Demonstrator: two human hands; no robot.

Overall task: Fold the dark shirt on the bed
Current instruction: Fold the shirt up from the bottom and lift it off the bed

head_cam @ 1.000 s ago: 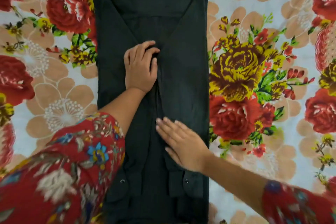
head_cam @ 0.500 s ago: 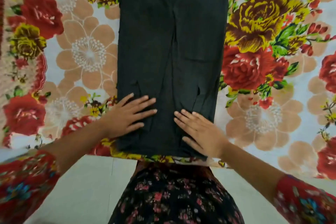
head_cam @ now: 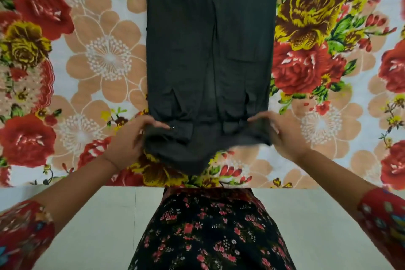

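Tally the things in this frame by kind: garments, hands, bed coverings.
Garments: 1, the dark shirt
Hands: 2, left hand and right hand, both gripping its near corners
Bed coverings: 1, the floral bedsheet
Total: 4

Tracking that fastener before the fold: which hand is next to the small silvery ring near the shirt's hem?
The left hand: its thumb ends beside the ring on the dark shirt; the right hand grips the opposite corner.

Floral bedsheet (head_cam: 98,61): red, yellow, peach blooms; pale floor (head_cam: 98,215) along near edge.
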